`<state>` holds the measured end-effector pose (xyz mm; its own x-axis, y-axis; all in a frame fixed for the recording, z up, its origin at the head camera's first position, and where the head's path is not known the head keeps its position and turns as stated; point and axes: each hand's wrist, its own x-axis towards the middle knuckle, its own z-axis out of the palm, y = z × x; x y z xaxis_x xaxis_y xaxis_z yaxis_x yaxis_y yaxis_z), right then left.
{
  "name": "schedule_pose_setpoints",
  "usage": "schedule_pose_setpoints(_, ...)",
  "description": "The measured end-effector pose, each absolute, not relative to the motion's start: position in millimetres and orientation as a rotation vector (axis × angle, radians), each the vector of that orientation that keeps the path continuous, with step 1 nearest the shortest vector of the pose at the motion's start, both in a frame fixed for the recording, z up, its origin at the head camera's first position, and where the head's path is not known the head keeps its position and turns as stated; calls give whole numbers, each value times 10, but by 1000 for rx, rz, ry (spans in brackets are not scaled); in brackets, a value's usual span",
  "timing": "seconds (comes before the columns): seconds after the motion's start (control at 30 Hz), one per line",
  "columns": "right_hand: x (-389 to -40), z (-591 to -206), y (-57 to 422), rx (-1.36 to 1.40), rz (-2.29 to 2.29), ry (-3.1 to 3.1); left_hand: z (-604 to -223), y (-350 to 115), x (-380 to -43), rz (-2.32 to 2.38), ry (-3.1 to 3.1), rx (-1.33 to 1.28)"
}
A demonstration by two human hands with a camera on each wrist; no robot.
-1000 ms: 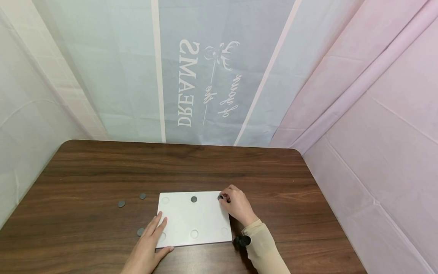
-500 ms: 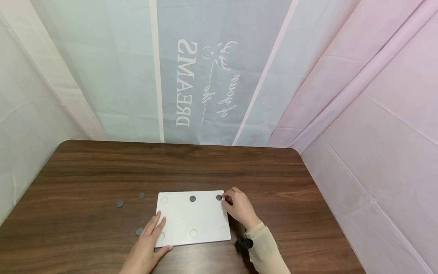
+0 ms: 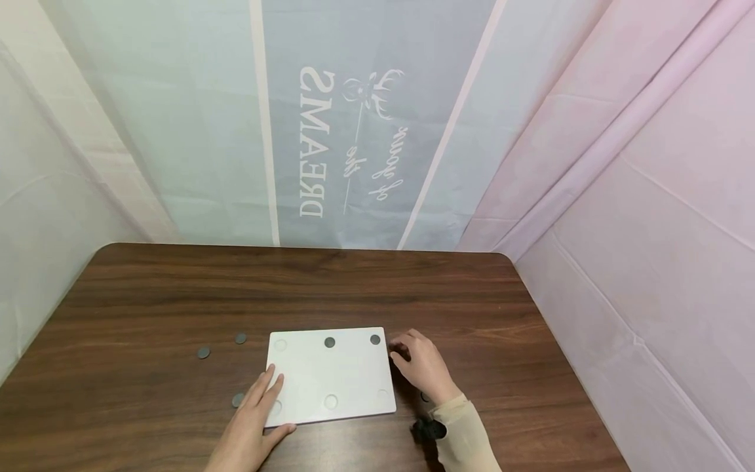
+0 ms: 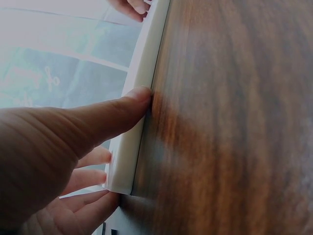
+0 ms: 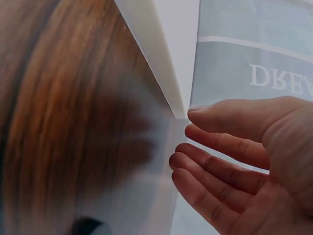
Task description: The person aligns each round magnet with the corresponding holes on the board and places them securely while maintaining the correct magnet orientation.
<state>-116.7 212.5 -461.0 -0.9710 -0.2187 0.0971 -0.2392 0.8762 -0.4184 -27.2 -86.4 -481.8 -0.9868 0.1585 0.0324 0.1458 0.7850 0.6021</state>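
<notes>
A white rectangular board (image 3: 336, 380) with round recesses lies on the wooden table. Two dark grey discs sit in its far recesses, one at the middle (image 3: 329, 342), one at the right corner (image 3: 375, 339). At the near left corner is my left hand (image 3: 250, 416), straight fingers along the left edge, thumb (image 4: 139, 94) pressed against the front side. My right hand (image 3: 423, 367) is just off the board's right edge, fingers loosely bent and holding nothing; in the right wrist view its thumb tip (image 5: 198, 111) appears right by a board corner.
Left of the board lie three loose grey discs (image 3: 240, 337) (image 3: 203, 353) (image 3: 238, 400), the nearest by my left fingers. Another dark disc (image 3: 425, 396) shows partly behind my right wrist. Curtains surround the table's (image 3: 295, 282) back and sides.
My right hand has let go of the disc at the board's far right corner and moved right, off the board. The left hand stays at the board's corner.
</notes>
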Motion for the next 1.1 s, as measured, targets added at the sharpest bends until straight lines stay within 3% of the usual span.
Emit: schedule_pose_setpoints(1.1, -835, -4633, 2291, 243, 601, -2988, -4791, -872, -267, 1004, 2932, 254)
